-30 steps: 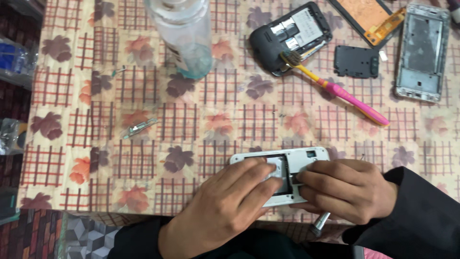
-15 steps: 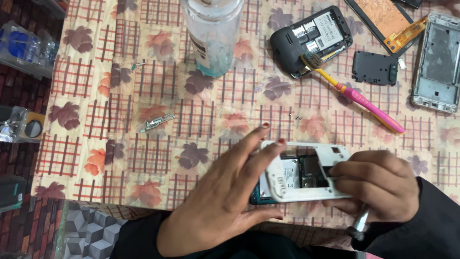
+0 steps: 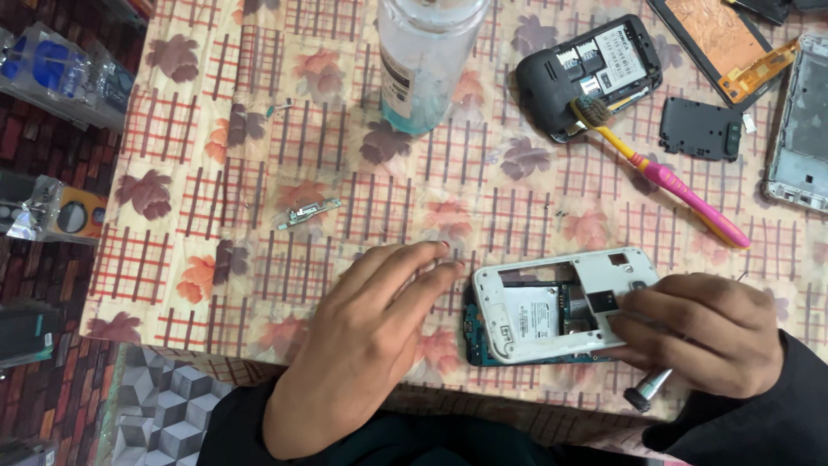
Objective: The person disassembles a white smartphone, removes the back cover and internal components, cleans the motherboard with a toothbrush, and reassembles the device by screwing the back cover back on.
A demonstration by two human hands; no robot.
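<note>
A white opened phone (image 3: pixel 528 318) lies back-up near the table's front edge, its inner parts and a green board edge showing. My left hand (image 3: pixel 366 341) rests flat on the tablecloth just left of it, fingers stretched toward its corner and holding nothing. My right hand (image 3: pixel 700 332) covers the phone's right end and grips a small screwdriver (image 3: pixel 649 390), whose metal handle end sticks out below the fist. The tip is hidden under my fingers.
A clear bottle (image 3: pixel 427 60) stands at the back. A black opened phone (image 3: pixel 591 69) has a pink and yellow toothbrush (image 3: pixel 681 188) leaning on it. A black cover (image 3: pixel 700 128), a silver frame (image 3: pixel 802 129), a screen panel (image 3: pixel 720 34) and a small circuit strip (image 3: pixel 308 211) lie around.
My left hand has slid off the white phone to the left and now lies on the cloth, leaving the phone's inside uncovered. My right hand stays on the phone's right end.
</note>
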